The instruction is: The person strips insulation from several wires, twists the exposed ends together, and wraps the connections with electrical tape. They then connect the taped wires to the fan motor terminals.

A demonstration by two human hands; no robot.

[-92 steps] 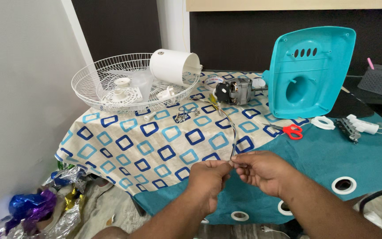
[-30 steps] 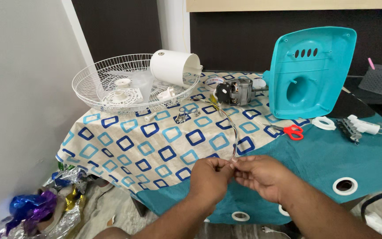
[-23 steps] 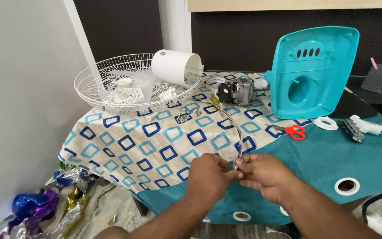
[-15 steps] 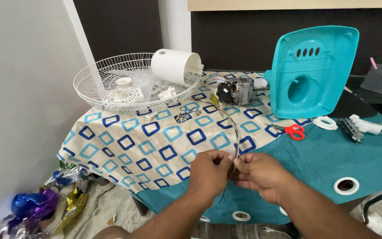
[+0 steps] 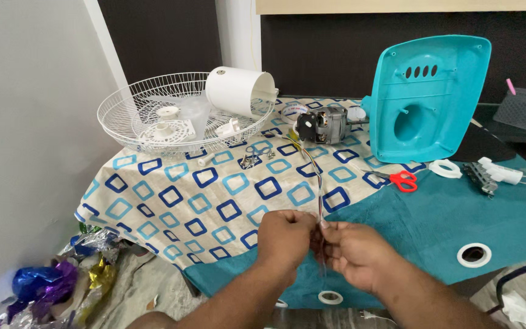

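Coloured wires (image 5: 315, 173) ran from the motor (image 5: 326, 124) across the patterned worktop (image 5: 214, 201) to the left hand (image 5: 285, 239) and right hand (image 5: 354, 251), both pinching the ends; keeping them taut and separated seemed wise.

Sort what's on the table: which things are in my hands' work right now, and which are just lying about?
In hand:
left hand
right hand
wires
motor, which the wires run back to

Lying about:
wire fan guard
white cylindrical cover
teal housing
red-handled scissors
foil wrappers
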